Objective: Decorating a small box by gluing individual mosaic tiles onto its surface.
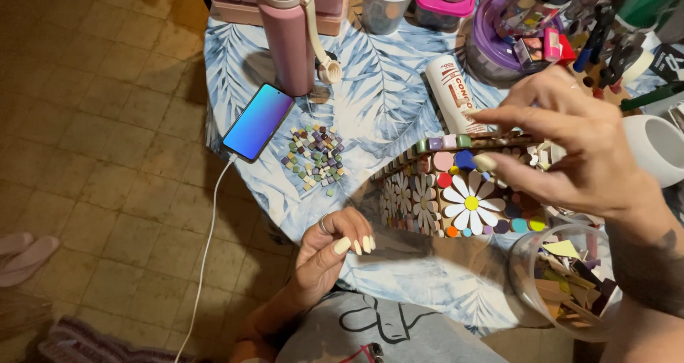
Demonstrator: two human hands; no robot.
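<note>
- The right hand (577, 146) reaches in from the right, fingers spread and curved over the top edge of a mosaic box (456, 188); thumb and forefinger are pinched close together just above the row of small tiles on its rim, and I cannot tell whether a piece sits between them.
- The left hand (331, 252) rests low at the near edge of the counter (385, 99), fingers curled loosely inward, gripping nothing, with a ring on one finger.
- The mosaic box stands between the two hands, its side covered with white daisies and coloured round pieces.
- A loose heap of small square tiles (315, 156) lies on the leaf-patterned cloth, left of the box.
- Just beside the heap, a phone (258, 122) lies with its screen lit, a white cable running off the counter.
- A pink bottle (287, 32) stands behind the phone.
- A clear jar of shards (566, 277) sits near the right wrist.
</note>
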